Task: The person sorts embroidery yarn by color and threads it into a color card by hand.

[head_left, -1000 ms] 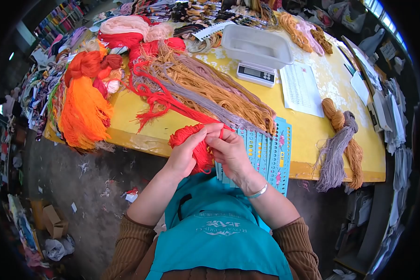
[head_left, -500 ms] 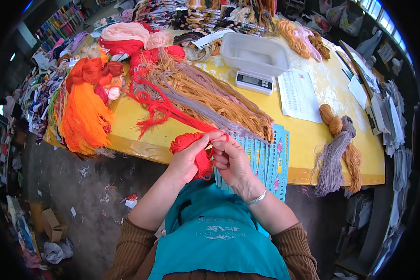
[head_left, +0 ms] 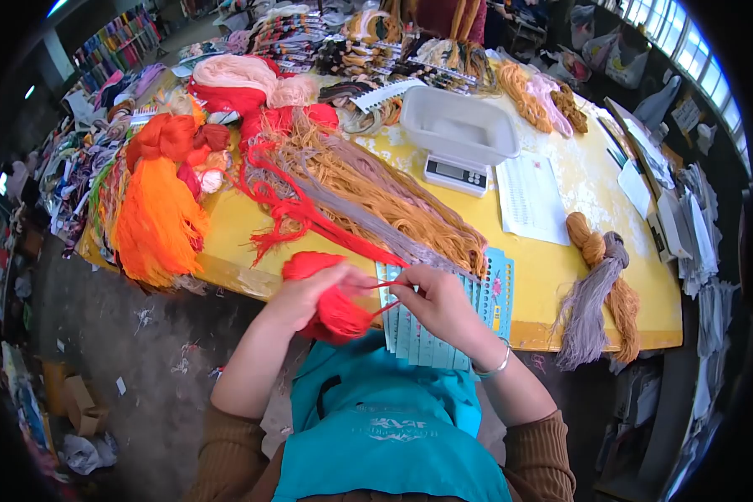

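My left hand (head_left: 309, 294) is wrapped round a skein of red thread (head_left: 343, 320) just off the table's front edge. The fingers of my right hand (head_left: 445, 306) pinch a red strand, which runs taut in a loop across to the skein. Beneath and beside the right hand lie several overlapping turquoise cards (head_left: 427, 347) with rows of punched holes. A long hank of red thread (head_left: 305, 216) trails over the table behind my hands. Beside it lies a wide spread of ochre and grey-mauve thread (head_left: 393, 201).
On the yellow table (head_left: 552, 314) stand a clear plastic tub (head_left: 460, 125) and a digital scale (head_left: 456, 174). A printed sheet (head_left: 531, 201) lies to their right. Orange thread (head_left: 159, 222) hangs over the left edge. Tied grey thread (head_left: 590, 305) and tan thread (head_left: 627, 314) hang at the right.
My hands have moved apart, with the left lower and further left. The red skein has swung out into view, and the strand between the hands is now drawn out.
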`<state>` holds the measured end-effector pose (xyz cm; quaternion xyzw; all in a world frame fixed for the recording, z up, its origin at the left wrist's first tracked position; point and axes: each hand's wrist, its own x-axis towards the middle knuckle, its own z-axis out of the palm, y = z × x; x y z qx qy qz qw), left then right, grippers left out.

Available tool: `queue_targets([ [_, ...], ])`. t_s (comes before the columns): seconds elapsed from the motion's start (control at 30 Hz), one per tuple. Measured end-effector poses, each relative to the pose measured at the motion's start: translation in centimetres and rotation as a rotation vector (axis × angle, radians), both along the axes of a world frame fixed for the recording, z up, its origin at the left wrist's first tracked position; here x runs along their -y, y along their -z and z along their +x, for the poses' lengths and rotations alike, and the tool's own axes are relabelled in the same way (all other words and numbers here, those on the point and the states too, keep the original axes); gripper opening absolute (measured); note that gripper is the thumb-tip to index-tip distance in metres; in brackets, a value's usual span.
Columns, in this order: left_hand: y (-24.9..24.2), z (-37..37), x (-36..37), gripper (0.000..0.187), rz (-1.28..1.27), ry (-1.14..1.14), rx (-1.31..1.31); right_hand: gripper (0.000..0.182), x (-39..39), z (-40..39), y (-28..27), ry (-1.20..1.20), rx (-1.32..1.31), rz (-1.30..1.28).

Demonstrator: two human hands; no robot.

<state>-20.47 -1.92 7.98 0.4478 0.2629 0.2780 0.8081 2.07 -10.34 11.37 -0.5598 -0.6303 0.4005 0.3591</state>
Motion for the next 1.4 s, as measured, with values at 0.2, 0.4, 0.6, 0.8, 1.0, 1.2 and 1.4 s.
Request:
queue_targets([
  [0.2,1.3,-9.7,-3.9,0.021,-0.603,-0.420,0.861,0.016,-0.3,0.4,0.2,-0.035,-0.812,0.095],
  [0.4,4.1,-27.5,-5.7,0.033,-0.254,-0.843,0.780,0.024,-3.6,8.8,-2.7,0.337,-1.066,0.192],
  [0.6,4.9,-41.6,-3.6,0.037,-0.226,-1.372,0.584,0.019,0.2,34.7,-5.5,0.926,-0.594,0.516],
  [0.8,1.9,-38.3,-1.5,0.027,0.103,-1.247,0.585,0.015,11.3,45.8,-13.3,1.324,-0.273,0.984],
  [1.0,-1.7,-16.3,1.5,0.063,0.192,-0.323,0.737,0.021,6.6,29.6,-9.1,0.799,0.096,0.667],
  [1.2,2.1,-3.4,1.9,0.042,0.144,-0.002,0.282,0.038,2.3,12.4,-0.1,0.078,-0.264,0.026],
  [1.4,0.6,8.2,3.0,0.036,0.136,0.132,-0.031,0.051,1.4,6.7,2.0,-0.173,-0.435,-0.148],
])
